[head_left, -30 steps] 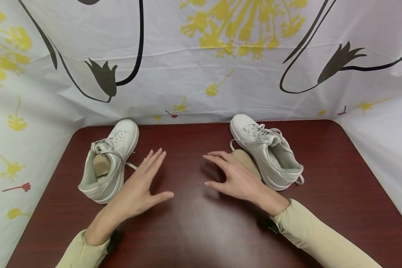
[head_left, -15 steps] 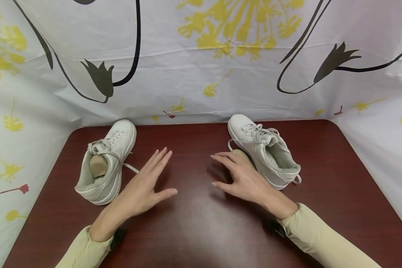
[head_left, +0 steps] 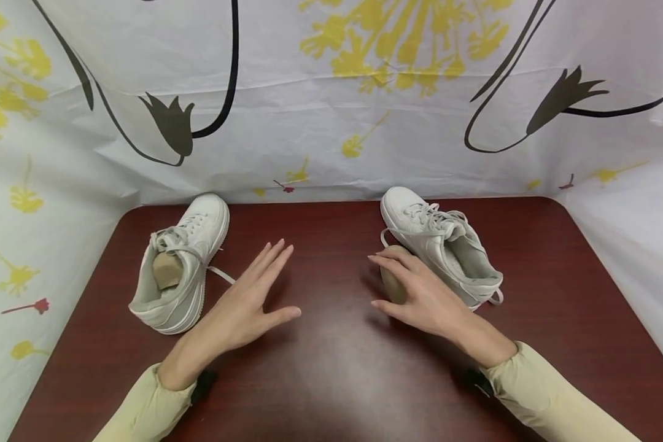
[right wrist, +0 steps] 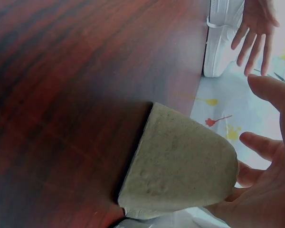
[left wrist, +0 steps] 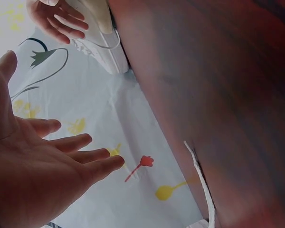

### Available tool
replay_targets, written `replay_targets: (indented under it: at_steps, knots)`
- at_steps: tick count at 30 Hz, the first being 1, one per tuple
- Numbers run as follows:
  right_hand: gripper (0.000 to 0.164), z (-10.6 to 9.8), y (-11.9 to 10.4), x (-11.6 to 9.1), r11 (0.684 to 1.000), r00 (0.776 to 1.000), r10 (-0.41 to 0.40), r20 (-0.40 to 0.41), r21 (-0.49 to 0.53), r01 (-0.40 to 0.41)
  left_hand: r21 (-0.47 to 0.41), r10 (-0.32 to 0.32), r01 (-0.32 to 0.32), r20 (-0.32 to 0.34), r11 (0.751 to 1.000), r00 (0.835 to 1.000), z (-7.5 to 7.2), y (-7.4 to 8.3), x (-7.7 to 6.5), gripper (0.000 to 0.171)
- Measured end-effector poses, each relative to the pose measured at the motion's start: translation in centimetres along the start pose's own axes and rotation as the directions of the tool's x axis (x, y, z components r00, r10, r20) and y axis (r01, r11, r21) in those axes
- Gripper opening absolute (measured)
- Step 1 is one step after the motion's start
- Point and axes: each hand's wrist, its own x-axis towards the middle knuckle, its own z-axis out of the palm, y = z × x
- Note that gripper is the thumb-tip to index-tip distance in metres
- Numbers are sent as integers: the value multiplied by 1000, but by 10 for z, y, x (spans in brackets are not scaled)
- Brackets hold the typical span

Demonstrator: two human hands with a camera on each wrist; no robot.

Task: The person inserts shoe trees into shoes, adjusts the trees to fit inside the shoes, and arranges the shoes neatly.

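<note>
A white lace-up sneaker (head_left: 210, 221) stands on the left of the table, with a tan moulded insert (head_left: 167, 271) inside it. My left hand (head_left: 237, 310) is held over the table to the right of that shoe, fingers straight and thumb spread, holding nothing. On the right stands the other white sneaker (head_left: 406, 209), its opening without an insert. Against its left side is a second tan insert (right wrist: 180, 161), rounded at one end. My right hand (head_left: 422, 301) hovers over this insert with fingers loosely bent; whether they touch it I cannot tell.
The dark red-brown tabletop (head_left: 331, 368) lies between and in front of the shoes. A white cloth (head_left: 287, 135) with flower prints hangs behind and at both sides. Loose laces (head_left: 221, 274) trail beside the left shoe, and another loops at the right one.
My right hand has moved to the right, over the tan insert beside the right shoe. My left hand has shifted slightly right. Both shoes stay in place.
</note>
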Motion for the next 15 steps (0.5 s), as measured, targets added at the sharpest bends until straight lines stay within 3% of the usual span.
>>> replay_targets:
  at_steps: [6,15]
  knots:
    - [73,-3,1,-8,999,999,35,8,-3,-35,-9,-17,18,25,1000,1000,2,3,3,99]
    - [75,-5,1,-24,988,988,151,31,-37,-150,-69,-26,29,51,997,998,7,7,12,101]
